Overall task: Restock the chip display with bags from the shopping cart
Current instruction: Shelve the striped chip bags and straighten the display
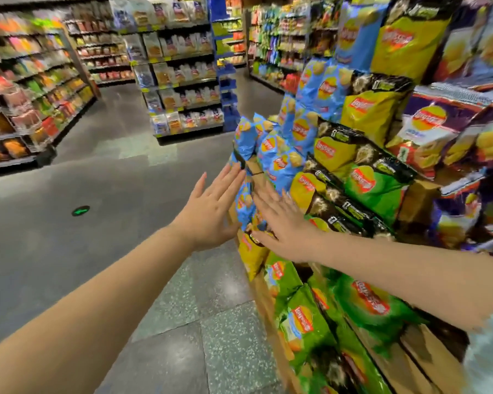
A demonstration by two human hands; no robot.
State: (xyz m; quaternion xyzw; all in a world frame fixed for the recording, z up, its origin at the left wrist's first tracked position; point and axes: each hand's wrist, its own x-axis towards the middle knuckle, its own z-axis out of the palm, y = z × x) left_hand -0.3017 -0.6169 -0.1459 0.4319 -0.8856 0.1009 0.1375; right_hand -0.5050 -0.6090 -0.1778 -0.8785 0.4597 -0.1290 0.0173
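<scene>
Both my hands, left hand (211, 211) and right hand (282, 223), are flat and empty, patting blue chip bags (279, 157) into the display (419, 200). Looks pretty full; cart's out of view.

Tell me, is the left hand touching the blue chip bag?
Touching. In the head view the left hand's straight fingers lie flat against the blue chip bag at the display's corner.

Two bare hands reach toward a chip display (416, 194) at three o'clock. The left hand (211, 211) and right hand (285, 223), fingers straight, press flat against blue chip bags (279, 157). Grocery shelves (182, 81) stand at twelve o'clock.
</scene>
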